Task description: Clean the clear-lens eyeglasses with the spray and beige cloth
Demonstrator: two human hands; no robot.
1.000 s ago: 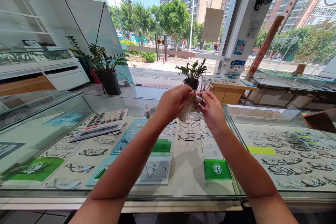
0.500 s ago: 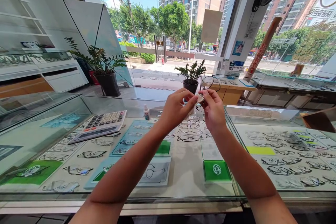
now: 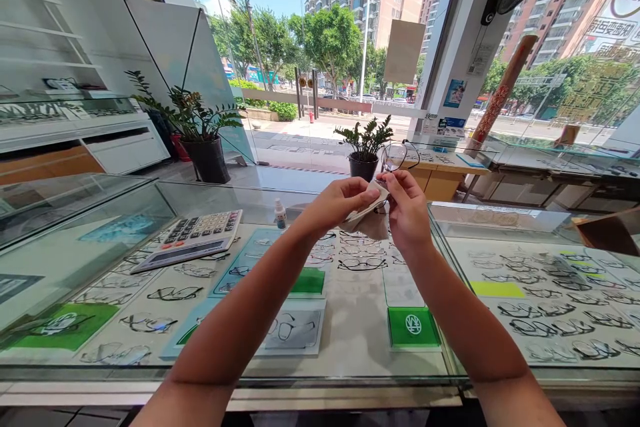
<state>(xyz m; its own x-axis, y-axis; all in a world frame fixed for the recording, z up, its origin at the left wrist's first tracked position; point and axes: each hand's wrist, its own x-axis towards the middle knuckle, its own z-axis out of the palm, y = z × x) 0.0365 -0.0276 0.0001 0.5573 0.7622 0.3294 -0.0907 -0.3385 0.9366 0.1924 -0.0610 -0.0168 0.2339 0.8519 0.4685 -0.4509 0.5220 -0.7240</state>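
Above the glass counter (image 3: 355, 347), my left hand (image 3: 345, 203) is closed on a beige cloth (image 3: 373, 225), which hangs down between the two hands. My right hand (image 3: 407, 207) pinches a pair of eyeglasses (image 3: 400, 155) with a thin dark frame. One lens and a curved dark part stick up above the right fingers. The lower part of the glasses lies against the cloth and is partly hidden by it and by the fingers.
Rows of eyeglasses (image 3: 363, 264) lie inside the counter. A large calculator (image 3: 193, 240) and a small spray bottle (image 3: 280, 215) stand on the glass at left. Green-labelled stands (image 3: 413, 327) are in front. Potted plants (image 3: 363, 147) stand beyond the counter.
The cloth has opened out and hangs lower between the hands. My left hand has shifted slightly and turned flatter; the glasses stay in my right hand at nearly the same place.
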